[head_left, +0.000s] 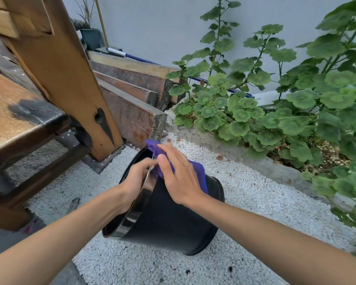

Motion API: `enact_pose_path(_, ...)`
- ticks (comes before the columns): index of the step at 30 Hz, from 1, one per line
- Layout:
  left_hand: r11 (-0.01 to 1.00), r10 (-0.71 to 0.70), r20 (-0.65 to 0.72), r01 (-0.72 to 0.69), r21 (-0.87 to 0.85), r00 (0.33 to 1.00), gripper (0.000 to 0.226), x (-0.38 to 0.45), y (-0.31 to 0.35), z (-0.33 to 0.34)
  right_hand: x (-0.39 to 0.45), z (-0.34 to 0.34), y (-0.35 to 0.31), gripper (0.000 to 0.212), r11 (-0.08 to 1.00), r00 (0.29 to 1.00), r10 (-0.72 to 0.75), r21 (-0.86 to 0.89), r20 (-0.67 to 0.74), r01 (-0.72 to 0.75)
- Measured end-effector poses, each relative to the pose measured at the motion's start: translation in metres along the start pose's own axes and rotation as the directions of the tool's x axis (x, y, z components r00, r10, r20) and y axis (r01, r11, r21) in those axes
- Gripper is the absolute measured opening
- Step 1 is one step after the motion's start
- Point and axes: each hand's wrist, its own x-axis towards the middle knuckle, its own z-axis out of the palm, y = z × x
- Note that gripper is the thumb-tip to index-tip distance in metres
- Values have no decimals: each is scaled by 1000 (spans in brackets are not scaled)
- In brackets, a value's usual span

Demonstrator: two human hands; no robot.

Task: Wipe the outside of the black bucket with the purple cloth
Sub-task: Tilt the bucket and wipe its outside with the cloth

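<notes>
- The black bucket (169, 219) lies tipped on its side on the white gravel (255, 202), its mouth toward the wooden bench (19, 124).
- The purple cloth (164, 163) lies on the upper wall, near the rim.
- The right hand (179, 177) is flat and open, pressing the cloth down.
- The left hand (136, 179) is closed around the rim, steadying the bucket.
- The wiping seems in progress; next the bucket probably needs turning to reach the unwiped sides.

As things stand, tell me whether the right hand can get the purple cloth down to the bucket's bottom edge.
Probably yes. The right hand already presses the purple cloth on the tilted black plastic bucket, and the wall below toward the base looks bare; the left hand holds the rim.
</notes>
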Motion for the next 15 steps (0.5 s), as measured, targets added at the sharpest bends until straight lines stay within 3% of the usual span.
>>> enact_pose_path(3,984,59,-51,-67,-167,997,39,-9,6,3,-3,7,0,70,1000,999,31,-5,25,-31)
enact_pose_path(5,998,11,-8,-12,-54,1000,55,-4,8,7,-3,10,-1,73,998,998,52,-22,32,-51)
enact_pose_path(9,967,-25,-68,41,253,997,93,-1,2,10,-4,7,6,64,993,1000,24,-116,-2,-24)
enact_pose_path(12,949,2,-66,19,316,998,95,5,-5,13,-5,5,10,57,994,998,35,-98,-43,-39)
enact_pose_path(15,939,61,-57,-38,342,996,91,4,-10,13,-3,2,13,65,993,997,69,-90,-44,-72)
